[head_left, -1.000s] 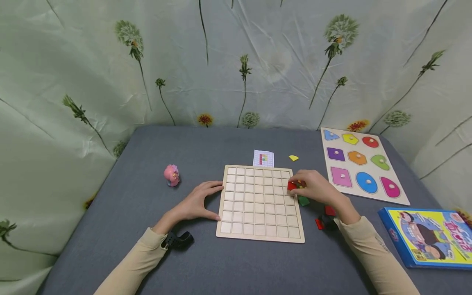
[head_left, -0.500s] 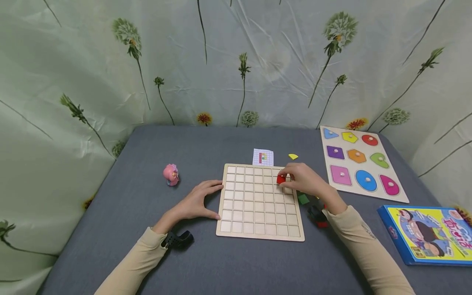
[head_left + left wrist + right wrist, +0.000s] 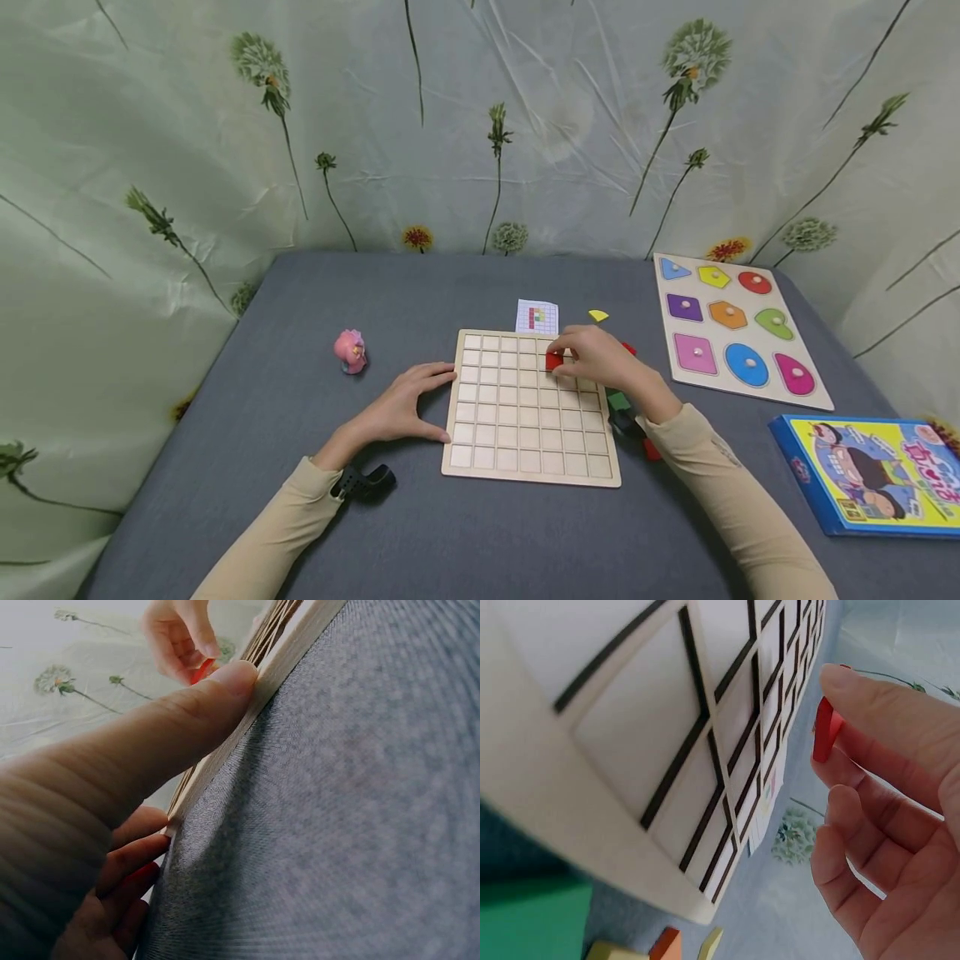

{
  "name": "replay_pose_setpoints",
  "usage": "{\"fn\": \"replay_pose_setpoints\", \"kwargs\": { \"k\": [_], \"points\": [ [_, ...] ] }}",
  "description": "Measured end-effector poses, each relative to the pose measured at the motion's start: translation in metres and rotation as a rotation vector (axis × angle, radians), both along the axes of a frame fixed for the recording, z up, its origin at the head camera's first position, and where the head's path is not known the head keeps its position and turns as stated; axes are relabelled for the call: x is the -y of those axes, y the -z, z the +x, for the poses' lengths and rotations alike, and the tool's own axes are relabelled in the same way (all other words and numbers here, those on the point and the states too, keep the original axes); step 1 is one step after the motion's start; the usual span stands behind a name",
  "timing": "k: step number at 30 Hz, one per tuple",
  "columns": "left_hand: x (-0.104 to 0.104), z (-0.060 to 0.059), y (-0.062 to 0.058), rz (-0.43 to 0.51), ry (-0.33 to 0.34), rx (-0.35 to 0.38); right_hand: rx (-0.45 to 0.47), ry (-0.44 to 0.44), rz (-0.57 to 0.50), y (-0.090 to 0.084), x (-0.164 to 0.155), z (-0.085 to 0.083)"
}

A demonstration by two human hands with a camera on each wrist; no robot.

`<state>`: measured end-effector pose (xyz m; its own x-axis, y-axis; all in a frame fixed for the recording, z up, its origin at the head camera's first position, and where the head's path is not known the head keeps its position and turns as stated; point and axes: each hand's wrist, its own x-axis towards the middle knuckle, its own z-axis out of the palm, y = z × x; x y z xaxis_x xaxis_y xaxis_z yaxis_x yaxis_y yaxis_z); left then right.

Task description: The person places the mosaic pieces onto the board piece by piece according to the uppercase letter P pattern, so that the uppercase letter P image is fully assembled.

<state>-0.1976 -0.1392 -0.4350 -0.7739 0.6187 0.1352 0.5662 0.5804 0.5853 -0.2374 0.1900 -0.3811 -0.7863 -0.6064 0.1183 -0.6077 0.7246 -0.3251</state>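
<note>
A wooden grid board [image 3: 517, 417] lies on the grey cloth in the head view. My left hand [image 3: 397, 408] rests against its left edge, thumb [image 3: 176, 720] and fingers spread along the side. Over the upper right cells, my right hand [image 3: 600, 360] pinches a small red square tile [image 3: 553, 362] between thumb and fingertips. The right wrist view has this tile [image 3: 826, 731] held tilted, clear of the cells, with the other fingers loosely bent. Behind the board's far edge lies a printed card [image 3: 537, 317] with a coloured grid pattern.
A yellow wedge piece [image 3: 597, 316] lies past the board. Green [image 3: 618, 402] and red [image 3: 651, 450] pieces sit along its right side, partly hidden by the right arm. Farther right are a shape puzzle board [image 3: 705, 379] and a blue-edged box [image 3: 870, 475]. A pink figurine [image 3: 350, 351] stands left.
My right hand has carried the red tile from the board's right edge leftward and away from me, over the upper cells. My left hand stays at the left edge.
</note>
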Motion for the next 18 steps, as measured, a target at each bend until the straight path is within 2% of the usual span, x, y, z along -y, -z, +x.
{"fn": "replay_pose_setpoints", "kwargs": {
  "k": [18],
  "points": [
    [0.0,-0.002,0.002,0.004,0.008,-0.006,0.059,-0.031,0.057,-0.002,0.025,-0.013]
  ]
}}
